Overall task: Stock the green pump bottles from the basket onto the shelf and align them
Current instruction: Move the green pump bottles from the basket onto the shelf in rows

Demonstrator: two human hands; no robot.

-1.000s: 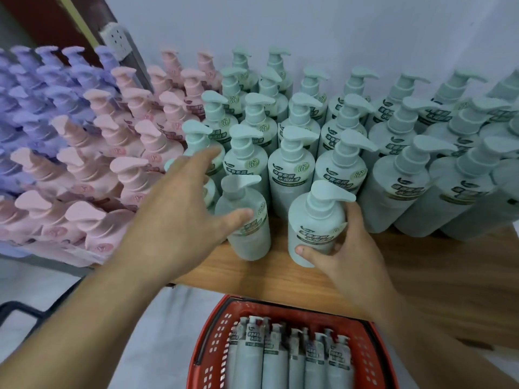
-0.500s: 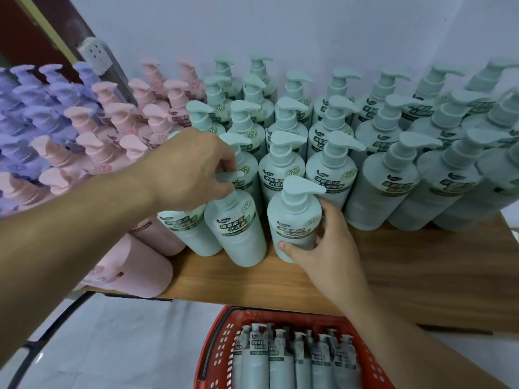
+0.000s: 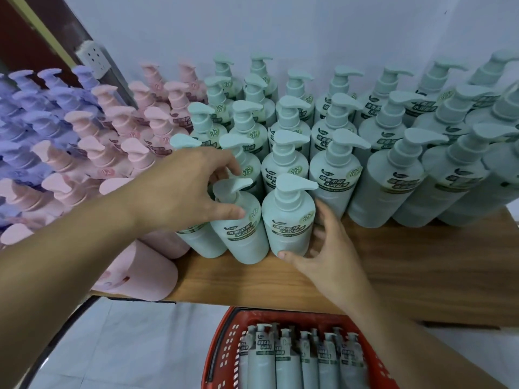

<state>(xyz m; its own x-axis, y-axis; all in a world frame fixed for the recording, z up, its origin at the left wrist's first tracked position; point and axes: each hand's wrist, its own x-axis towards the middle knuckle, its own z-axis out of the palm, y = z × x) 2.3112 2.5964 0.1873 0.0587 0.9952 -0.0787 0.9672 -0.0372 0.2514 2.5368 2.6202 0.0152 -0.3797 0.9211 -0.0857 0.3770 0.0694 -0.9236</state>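
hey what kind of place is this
Probably a shop or stockroom display. A wooden shelf carries ranks of green pump bottles beside pink bottles and purple bottles, and a red basket below holds more stock.

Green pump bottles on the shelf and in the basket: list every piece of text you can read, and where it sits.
"清香柔润 水润丝滑": front label of the front green bottle and its neighbours.
"浴": round sticker on that bottle's shoulder.
Small line under the label's big characters: too blurred to read.
Labels on the basket bottles: too small to read.
Pink bottles: emblem unreadable.

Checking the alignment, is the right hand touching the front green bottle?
Touching: the head view shows the right hand with thumb and fingers against the front green bottle.
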